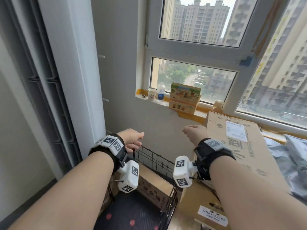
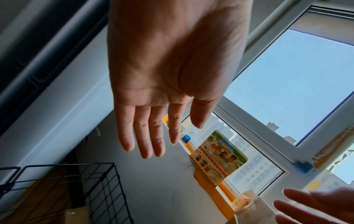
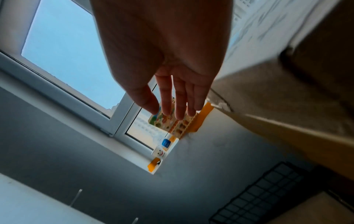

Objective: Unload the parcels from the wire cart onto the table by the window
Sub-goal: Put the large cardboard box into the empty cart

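The black wire cart (image 1: 156, 161) stands below my hands, with a brown cardboard parcel (image 1: 153, 185) inside it. A large flat cardboard parcel (image 1: 239, 143) with a white label lies to the right by the window, and grey plastic mailer bags (image 1: 292, 156) lie beyond it. My left hand (image 1: 132, 138) hovers above the cart's far rim, fingers straight and empty, as the left wrist view (image 2: 153, 136) shows. My right hand (image 1: 193, 131) hangs in the air just left of the flat parcel (image 3: 287, 94), fingers straight (image 3: 176, 103), holding nothing.
On the windowsill (image 1: 154, 101) stand a paper cup (image 1: 152, 94), a small bottle (image 1: 160, 92) and a colourful printed box (image 1: 184, 97). Another cardboard box with a white label (image 1: 212, 214) sits at the lower right. A white wall panel (image 1: 74, 80) rises left of the cart.
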